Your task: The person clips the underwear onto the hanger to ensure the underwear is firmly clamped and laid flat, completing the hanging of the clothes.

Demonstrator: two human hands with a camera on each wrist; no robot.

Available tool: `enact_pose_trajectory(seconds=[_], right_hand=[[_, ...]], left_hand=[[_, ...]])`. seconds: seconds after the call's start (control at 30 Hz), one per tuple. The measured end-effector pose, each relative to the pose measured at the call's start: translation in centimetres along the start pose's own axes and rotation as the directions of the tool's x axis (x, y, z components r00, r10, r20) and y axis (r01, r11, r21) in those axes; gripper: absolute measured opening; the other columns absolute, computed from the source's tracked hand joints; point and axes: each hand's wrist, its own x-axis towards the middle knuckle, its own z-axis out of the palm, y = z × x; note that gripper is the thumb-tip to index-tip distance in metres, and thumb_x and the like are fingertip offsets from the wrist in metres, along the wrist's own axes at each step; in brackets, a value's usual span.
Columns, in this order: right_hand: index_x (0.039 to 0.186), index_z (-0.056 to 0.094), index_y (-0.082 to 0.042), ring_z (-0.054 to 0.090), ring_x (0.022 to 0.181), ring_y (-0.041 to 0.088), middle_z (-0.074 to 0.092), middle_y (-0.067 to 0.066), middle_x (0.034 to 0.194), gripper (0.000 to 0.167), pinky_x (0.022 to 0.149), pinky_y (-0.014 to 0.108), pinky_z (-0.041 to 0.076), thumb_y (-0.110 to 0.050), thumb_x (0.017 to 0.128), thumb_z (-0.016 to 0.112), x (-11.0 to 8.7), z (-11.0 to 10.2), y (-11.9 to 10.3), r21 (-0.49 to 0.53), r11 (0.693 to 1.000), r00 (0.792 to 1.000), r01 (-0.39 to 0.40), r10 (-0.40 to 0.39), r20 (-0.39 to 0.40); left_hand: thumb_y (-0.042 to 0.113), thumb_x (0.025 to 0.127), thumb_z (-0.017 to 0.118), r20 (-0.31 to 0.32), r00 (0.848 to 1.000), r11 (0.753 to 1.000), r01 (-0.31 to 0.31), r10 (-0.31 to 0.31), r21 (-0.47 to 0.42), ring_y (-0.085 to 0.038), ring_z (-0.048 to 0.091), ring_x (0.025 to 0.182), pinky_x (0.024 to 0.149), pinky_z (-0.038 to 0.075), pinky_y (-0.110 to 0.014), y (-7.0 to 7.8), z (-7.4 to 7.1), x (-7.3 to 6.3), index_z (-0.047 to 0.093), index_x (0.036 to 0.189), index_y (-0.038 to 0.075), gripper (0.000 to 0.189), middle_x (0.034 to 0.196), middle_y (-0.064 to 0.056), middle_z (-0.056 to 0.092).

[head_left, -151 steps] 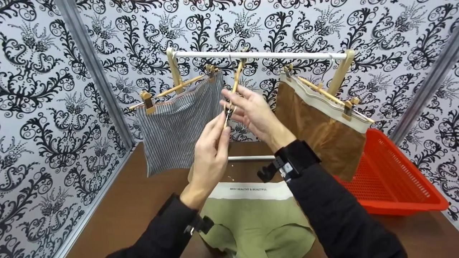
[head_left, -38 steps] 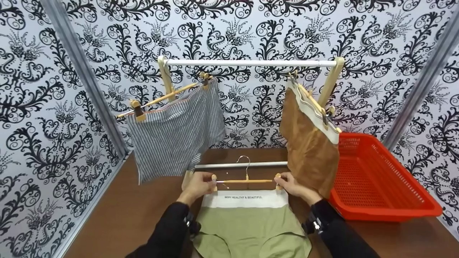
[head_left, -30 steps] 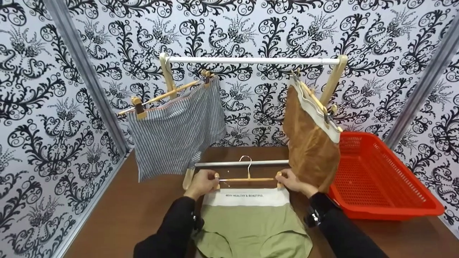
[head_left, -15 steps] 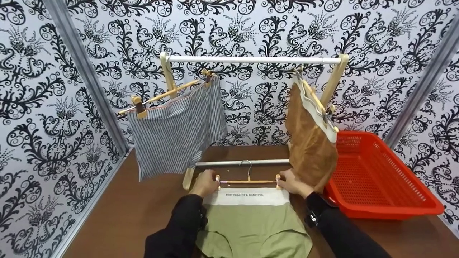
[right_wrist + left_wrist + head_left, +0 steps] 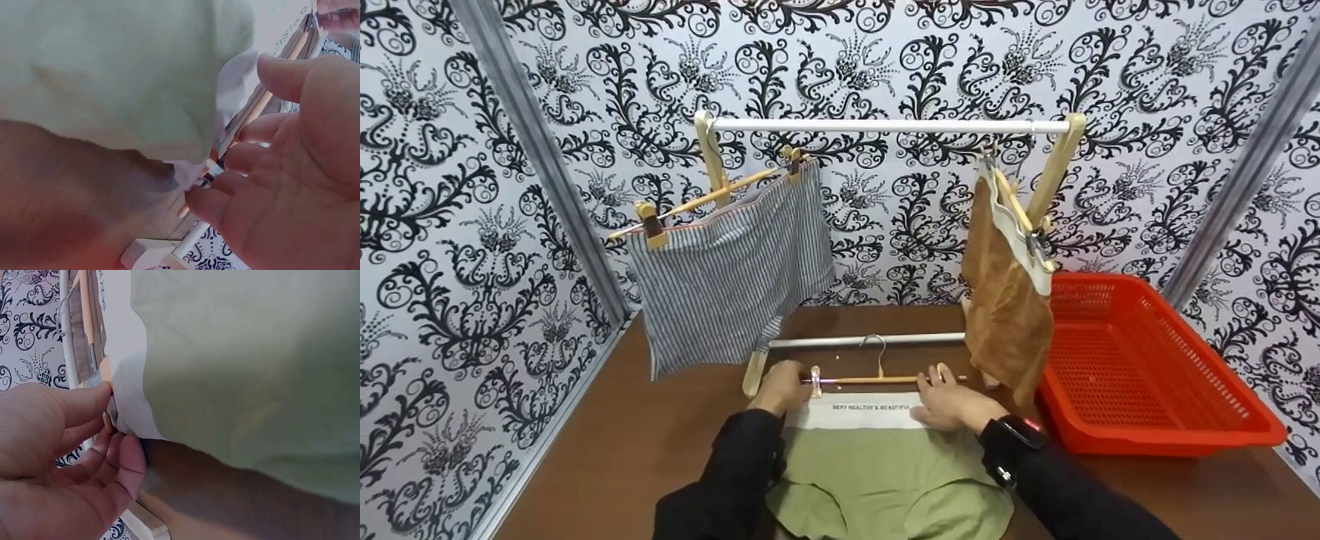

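Olive-green briefs [image 5: 877,465] with a lettered white waistband lie flat on the brown table. Along the waistband runs a wooden clip hanger [image 5: 859,380], its metal hook pointing toward the rack. My left hand [image 5: 784,386] is at the hanger's left end; in the left wrist view its thumb presses the left clip [image 5: 106,372], with the fingers curled behind the waistband's corner. My right hand [image 5: 952,403] lies over the waistband's right part, thumb extended and fingers spread across the hanger bar. In the right wrist view, its fingertips are close by the right clip [image 5: 211,169], partly hidden.
Behind stands a rack with a white rail [image 5: 885,125] and a low crossbar [image 5: 915,338]. Striped shorts [image 5: 727,285] hang at its left and a brown garment [image 5: 1009,307] at its right, both on clip hangers. A red basket [image 5: 1155,439] sits at the right.
From the rack, the hanger came down onto the waistband. Over the last half second my right hand released the right clip and slid left onto the waistband. The brown garment swung slightly.
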Motion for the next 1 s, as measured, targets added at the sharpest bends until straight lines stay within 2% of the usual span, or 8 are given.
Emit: enact_pose_trajectory(seconds=[0.23,0.33,0.4,0.57,0.7,0.77,0.9,1.0], right_hand=[[0.15,0.035,0.012,0.019,0.147,0.052,0.027,0.038,0.155,0.068,0.114,0.067,0.02,-0.031,0.102,0.056,0.0,0.2,-1.0,0.027,0.999,0.999,-0.039,0.04,-0.031],[0.148,0.039,0.011,0.031,0.142,0.052,0.037,0.035,0.151,0.065,0.115,0.063,0.024,-0.028,0.101,0.059,0.0,-0.2,-2.6,0.064,0.998,0.995,0.022,-0.016,-0.096],[0.147,0.041,0.011,0.054,0.125,0.047,0.056,0.033,0.134,0.061,0.108,0.057,0.04,-0.024,0.1,0.06,0.3,-0.5,-3.8,0.098,0.992,0.988,0.085,-0.071,-0.138],[0.135,0.057,0.009,0.071,0.089,0.037,0.07,0.025,0.107,0.045,0.086,0.049,0.056,-0.013,0.096,0.066,2.9,-1.6,-6.0,0.131,0.962,0.942,0.238,-0.196,-0.274],[0.129,0.061,0.007,0.067,0.108,0.039,0.065,0.026,0.124,0.039,0.096,0.049,0.052,-0.009,0.094,0.069,5.4,-2.0,-7.4,0.154,0.944,0.916,0.292,-0.23,-0.328],[0.132,0.059,0.008,0.065,0.112,0.039,0.063,0.026,0.13,0.042,0.101,0.049,0.049,-0.01,0.095,0.069,6.6,-1.7,-8.0,0.193,0.94,0.926,0.28,-0.211,-0.314],[0.137,0.055,0.009,0.061,0.118,0.041,0.061,0.027,0.133,0.049,0.104,0.051,0.046,-0.012,0.094,0.07,8.2,-0.7,-8.8,0.244,0.94,0.945,0.236,-0.164,-0.283],[0.135,0.057,0.008,0.059,0.119,0.043,0.064,0.026,0.126,0.051,0.103,0.054,0.045,-0.013,0.092,0.073,8.9,0.1,-9.3,0.22,0.951,0.94,0.219,-0.145,-0.309]], left_hand=[[0.008,0.084,0.074,0.056,0.987,0.987,0.146,-0.15,0.063,-0.036,0.064,0.095,0.082,0.053,-0.049,0.3,-0.7,-0.6,0.068,0.099,-0.012,0.025,0.099,-0.024,0.069],[0.019,0.082,0.079,0.066,0.983,0.982,0.168,-0.173,0.081,-0.03,0.062,0.085,0.077,0.053,-0.048,-0.2,-1.0,-0.3,0.067,0.092,-0.007,0.031,0.094,-0.019,0.069],[0.022,0.079,0.081,0.085,0.979,0.981,0.181,-0.187,0.074,-0.025,0.056,0.074,0.072,0.052,-0.045,-0.1,-1.5,-0.4,0.065,0.084,-0.003,0.03,0.085,-0.012,0.066],[0.016,0.079,0.08,0.169,0.952,0.967,0.253,-0.254,0.031,-0.021,0.051,0.066,0.063,0.05,-0.036,0.7,-2.8,-1.1,0.061,0.079,0.001,0.024,0.076,-0.006,0.058],[0.011,0.079,0.078,0.198,0.938,0.957,0.289,-0.283,0.0,-0.017,0.052,0.057,0.053,0.044,-0.03,0.5,-2.6,-1.3,0.06,0.076,0.003,0.019,0.069,-0.004,0.057],[0.008,0.078,0.077,0.204,0.939,0.956,0.29,-0.277,-0.036,-0.016,0.052,0.055,0.05,0.042,-0.028,0.3,-2.3,-1.4,0.06,0.075,0.004,0.017,0.068,-0.003,0.056],[0.003,0.074,0.075,0.189,0.958,0.97,0.232,-0.214,-0.078,-0.014,0.046,0.053,0.047,0.037,-0.026,-0.2,-1.6,-1.5,0.053,0.068,0.009,0.023,0.063,0.001,0.049],[0.002,0.07,0.075,0.154,0.973,0.98,0.183,-0.17,-0.075,-0.013,0.038,0.05,0.046,0.03,-0.025,-0.3,-1.3,-1.7,0.045,0.061,0.014,0.034,0.057,0.005,0.041]])
